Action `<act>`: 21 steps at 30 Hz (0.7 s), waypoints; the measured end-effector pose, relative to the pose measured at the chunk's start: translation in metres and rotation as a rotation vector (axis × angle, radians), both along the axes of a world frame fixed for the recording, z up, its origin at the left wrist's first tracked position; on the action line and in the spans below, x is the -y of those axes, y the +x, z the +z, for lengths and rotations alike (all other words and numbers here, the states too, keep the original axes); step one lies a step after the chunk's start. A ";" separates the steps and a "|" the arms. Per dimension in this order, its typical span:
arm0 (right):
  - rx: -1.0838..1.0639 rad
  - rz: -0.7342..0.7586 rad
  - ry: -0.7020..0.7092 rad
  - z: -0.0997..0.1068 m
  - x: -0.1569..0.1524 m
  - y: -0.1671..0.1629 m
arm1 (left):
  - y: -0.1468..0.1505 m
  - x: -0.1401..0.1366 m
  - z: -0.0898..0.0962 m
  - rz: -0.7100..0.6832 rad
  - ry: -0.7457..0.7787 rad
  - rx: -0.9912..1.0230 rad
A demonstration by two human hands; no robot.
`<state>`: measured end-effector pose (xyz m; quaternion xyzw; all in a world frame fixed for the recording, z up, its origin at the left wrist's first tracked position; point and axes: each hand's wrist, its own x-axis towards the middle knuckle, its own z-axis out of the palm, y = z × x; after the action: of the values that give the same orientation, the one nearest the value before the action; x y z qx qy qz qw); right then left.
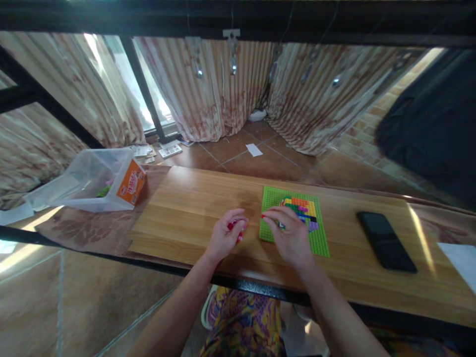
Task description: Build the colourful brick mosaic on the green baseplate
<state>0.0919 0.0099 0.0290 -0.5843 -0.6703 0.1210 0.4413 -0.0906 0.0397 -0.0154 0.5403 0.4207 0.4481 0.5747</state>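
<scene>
Several small red and pink toy bricks (235, 229) lie in my left hand (223, 237), whose fingers curl round them above the wooden board. My right hand (292, 237) pinches a small red brick (264, 216) between thumb and fingertips, over the left part of a green studded baseplate (320, 243). On the baseplate, a patch of coloured bricks (303, 203) in orange, yellow, green, blue, black and purple is built up. My right hand hides part of that patch.
A clear plastic bin (92, 203) with an orange label stands at the left, with green and pink pieces inside. To the right lie a black phone (386, 242) and a white paper sheet (461, 260). A dark metal bar (238, 20) crosses overhead.
</scene>
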 end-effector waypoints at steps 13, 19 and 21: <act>0.421 -0.171 0.013 0.010 -0.016 0.085 | -0.001 -0.001 -0.009 -0.007 0.104 -0.145; 0.366 -0.161 -0.013 0.007 -0.018 0.083 | -0.001 -0.001 -0.010 -0.005 0.098 -0.137; 0.371 -0.155 -0.025 0.006 -0.018 0.084 | -0.001 -0.001 -0.010 -0.011 0.101 -0.141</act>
<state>0.1756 0.0277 0.0355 -0.6519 -0.6914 -0.0149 0.3109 -0.0917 0.0405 -0.0252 0.6010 0.4339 0.4265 0.5183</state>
